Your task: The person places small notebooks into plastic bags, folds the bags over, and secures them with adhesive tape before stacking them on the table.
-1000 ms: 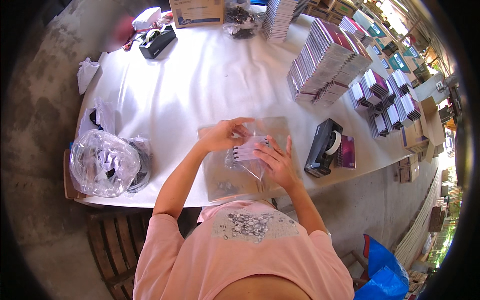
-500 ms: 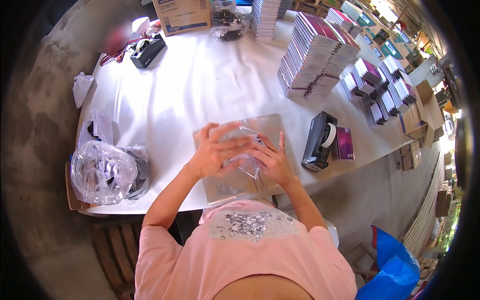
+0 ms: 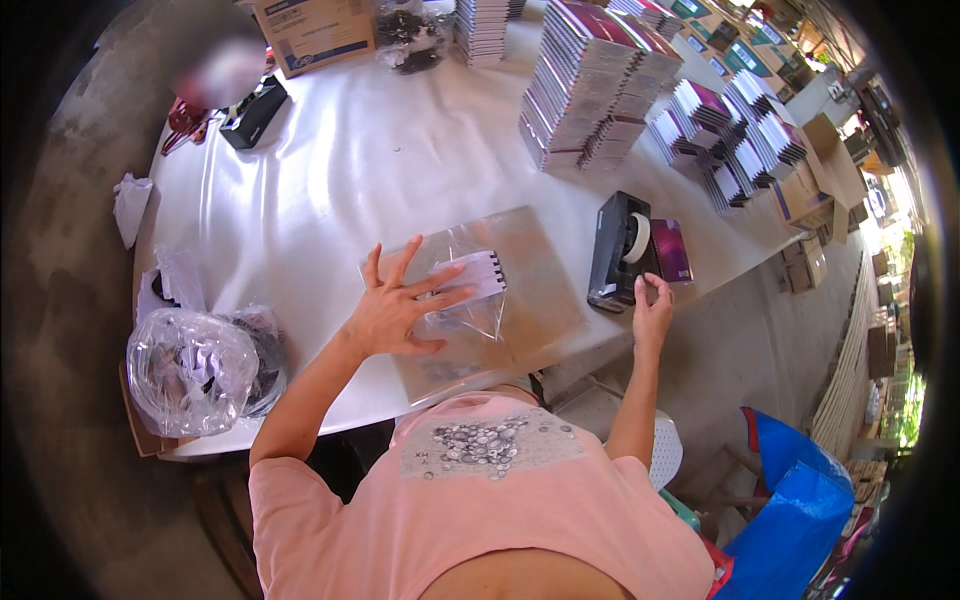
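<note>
A spiral notebook (image 3: 488, 278) lies mid-frame in clear plastic, over flat plastic film (image 3: 550, 310). At far left a bulging clear bag (image 3: 190, 370) sits on the white surface (image 3: 290, 230); a cardboard box (image 3: 315, 35) stands upper left. The left hand (image 3: 400, 308) spreads across the notebook, its grip released. Notebook stacks (image 3: 590, 90) fill the upper right. Below them the right hand's (image 3: 653, 308) fingertips meet at a black tape dispenser (image 3: 606, 255); whether that grip holds tape cannot be told. Beyond lie grey floor (image 3: 740, 340) and, lower right, a blue sheet (image 3: 790, 525).
</note>
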Demonstrator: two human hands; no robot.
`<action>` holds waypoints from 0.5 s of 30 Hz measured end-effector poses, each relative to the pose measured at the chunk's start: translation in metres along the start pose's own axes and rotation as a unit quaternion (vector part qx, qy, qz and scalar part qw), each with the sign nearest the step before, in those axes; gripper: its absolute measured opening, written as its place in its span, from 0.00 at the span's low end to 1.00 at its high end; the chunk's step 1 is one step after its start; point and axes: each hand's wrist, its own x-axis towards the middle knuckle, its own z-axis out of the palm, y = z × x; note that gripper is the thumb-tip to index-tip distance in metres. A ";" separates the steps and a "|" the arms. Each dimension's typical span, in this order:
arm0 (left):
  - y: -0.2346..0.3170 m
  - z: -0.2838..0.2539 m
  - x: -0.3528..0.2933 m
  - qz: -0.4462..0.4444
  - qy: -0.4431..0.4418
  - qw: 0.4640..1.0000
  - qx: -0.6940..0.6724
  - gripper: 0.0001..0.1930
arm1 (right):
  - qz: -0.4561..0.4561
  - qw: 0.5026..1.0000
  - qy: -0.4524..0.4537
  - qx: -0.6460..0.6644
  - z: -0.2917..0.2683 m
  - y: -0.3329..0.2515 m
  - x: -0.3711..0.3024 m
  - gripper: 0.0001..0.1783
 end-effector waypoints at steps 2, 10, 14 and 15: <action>-0.001 -0.005 -0.001 -0.021 -0.038 0.999 0.007 0.42 | 0.150 0.980 -0.098 0.086 -0.006 -0.007 0.003 0.16; -0.001 -0.004 -0.002 -0.019 -0.023 1.000 0.004 0.41 | 0.352 0.831 -0.118 0.414 0.009 -0.014 -0.006 0.09; 0.000 -0.007 -0.003 -0.020 -0.040 0.999 -0.016 0.42 | 0.324 0.797 -0.093 0.502 0.005 -0.011 -0.031 0.09; 0.001 -0.009 -0.003 -0.027 -0.039 0.999 -0.016 0.42 | 0.311 0.810 -0.096 0.488 0.005 -0.001 -0.035 0.10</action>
